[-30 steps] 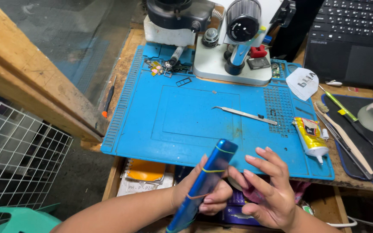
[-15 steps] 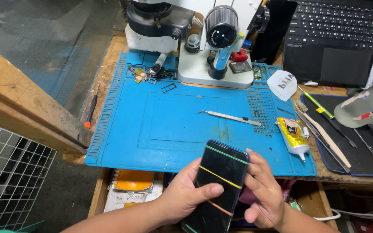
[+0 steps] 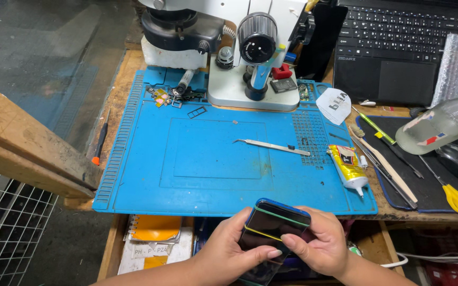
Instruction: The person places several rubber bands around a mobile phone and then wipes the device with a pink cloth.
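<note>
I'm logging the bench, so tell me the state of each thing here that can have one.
phone: screen dark, bound by thin rubber bands, held over the bench edge
left hand: gripping the phone from below
right hand: gripping the phone's right side
tweezers: lying flat on the blue mat
glue tube: lying down; cap cannot tell
laptop: open, screen out of view
plastic bottle: tipped on its side

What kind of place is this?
Likely an electronics repair bench: a microscope stands on a blue work mat with tweezers, and both hands hold a phone bound with rubber bands.
</note>
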